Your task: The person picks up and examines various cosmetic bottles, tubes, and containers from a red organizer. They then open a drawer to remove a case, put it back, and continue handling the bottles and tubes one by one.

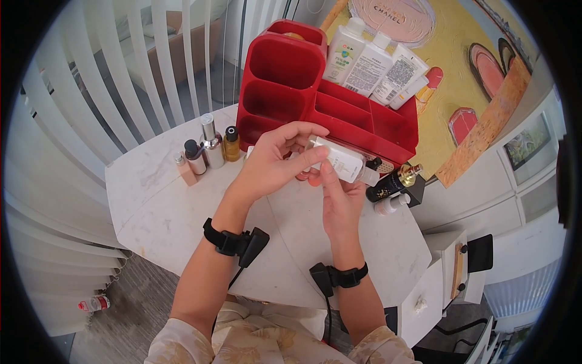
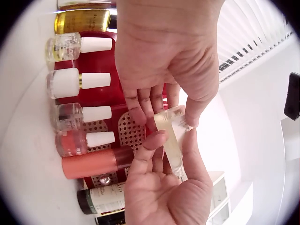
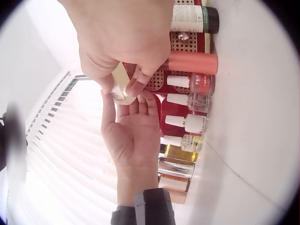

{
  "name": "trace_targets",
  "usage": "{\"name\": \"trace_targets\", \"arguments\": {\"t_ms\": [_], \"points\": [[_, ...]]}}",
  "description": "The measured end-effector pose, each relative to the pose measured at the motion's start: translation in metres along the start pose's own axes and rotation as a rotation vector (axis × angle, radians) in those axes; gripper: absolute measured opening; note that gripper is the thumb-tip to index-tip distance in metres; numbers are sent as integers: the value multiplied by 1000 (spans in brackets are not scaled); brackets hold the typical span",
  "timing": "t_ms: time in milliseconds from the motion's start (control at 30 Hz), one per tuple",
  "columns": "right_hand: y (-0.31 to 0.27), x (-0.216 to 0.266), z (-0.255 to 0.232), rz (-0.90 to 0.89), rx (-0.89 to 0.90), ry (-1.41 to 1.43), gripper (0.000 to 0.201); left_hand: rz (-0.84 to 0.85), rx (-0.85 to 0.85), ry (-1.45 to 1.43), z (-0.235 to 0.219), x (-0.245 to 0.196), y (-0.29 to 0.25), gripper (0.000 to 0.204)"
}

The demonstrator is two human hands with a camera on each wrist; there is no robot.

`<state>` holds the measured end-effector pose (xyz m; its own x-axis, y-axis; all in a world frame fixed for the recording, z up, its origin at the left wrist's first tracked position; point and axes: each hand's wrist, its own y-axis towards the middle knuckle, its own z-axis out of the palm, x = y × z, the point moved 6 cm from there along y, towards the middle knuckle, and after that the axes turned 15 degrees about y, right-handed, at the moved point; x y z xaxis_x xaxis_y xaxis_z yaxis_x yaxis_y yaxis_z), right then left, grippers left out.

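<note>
My left hand [image 1: 273,162] and right hand [image 1: 342,209] together hold a clear rectangular bottle [image 1: 342,162] with a white label, tilted above the table in front of the red organizer [image 1: 315,97]. The left thumb and fingers pinch one end. Around the end with the clear cap, the right thumb and fingers close. In the left wrist view the bottle [image 2: 174,138] shows pale liquid. Behind the hands stand several small nail polish bottles, among them a white one [image 2: 65,83] and a coral one [image 2: 72,143], beside a coral tube [image 2: 89,164].
White bottles [image 1: 345,51] and tubes fill the organizer's back right. Left of it stand a silver pump bottle [image 1: 212,145], an amber bottle [image 1: 231,145] and a pink bottle [image 1: 185,170]. A black bottle [image 1: 388,184] stands at the right. All rest on the white marbled table [image 1: 279,242].
</note>
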<state>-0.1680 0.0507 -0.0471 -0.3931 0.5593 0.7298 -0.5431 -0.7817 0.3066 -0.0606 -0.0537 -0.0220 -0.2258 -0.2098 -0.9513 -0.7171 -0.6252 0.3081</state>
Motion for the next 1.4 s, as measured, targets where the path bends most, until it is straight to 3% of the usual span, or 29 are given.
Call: {"name": "trace_targets", "arguments": {"t_ms": [567,667,867,1000,1100,1300,1400], "points": [[-2,-7,3,119,51,113,42,102,-89,-104,-5,-10,-2,31],[-1,-4,1,88,38,2,53,76,-86,-75,-5,-6,0,29],[1,2,19,-23,187,48,68,43,-147,-32,-6,3,3,25],[0,3,19,-16,163,36,68,21,-155,50,-9,7,5,23],[0,3,11,-48,114,-21,65,-88,-105,94,-4,8,2,24],[0,4,4,-58,47,-92,57,-73,-62,233,3,11,1,26],[-1,4,2,-61,44,-108,54,4,-139,258,2,14,3,29]]}}
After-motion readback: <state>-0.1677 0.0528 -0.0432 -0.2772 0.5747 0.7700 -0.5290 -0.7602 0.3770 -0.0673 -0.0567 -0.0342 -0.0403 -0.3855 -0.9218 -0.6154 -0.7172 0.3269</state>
